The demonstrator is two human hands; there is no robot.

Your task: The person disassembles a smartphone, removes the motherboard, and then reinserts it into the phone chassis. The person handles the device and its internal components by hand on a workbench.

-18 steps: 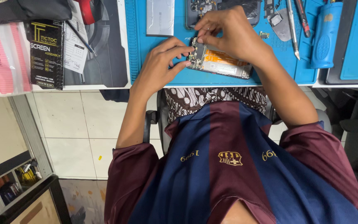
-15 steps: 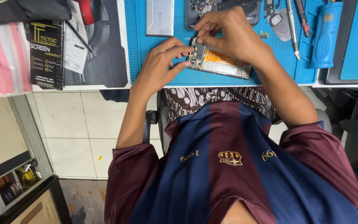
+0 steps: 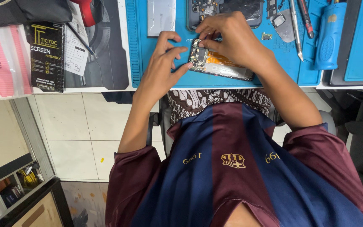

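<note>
Opened smartphone worked on at upper centre of the blue repair mat.
Left hand braces its edge, fingers spread; right hand pinches at its top. Slip risks damaging exposed board.

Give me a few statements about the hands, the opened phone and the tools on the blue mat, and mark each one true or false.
1. Both hands touch the opened phone. True.
2. The phone lies on a blue mat. True.
3. The left hand holds a screwdriver. False: its fingers steady the phone's end and hold no tool.
4. The right hand works at the phone's upper end. True.
5. The blue-handled tool lies left of the phone. False: it lies to the right.
</note>
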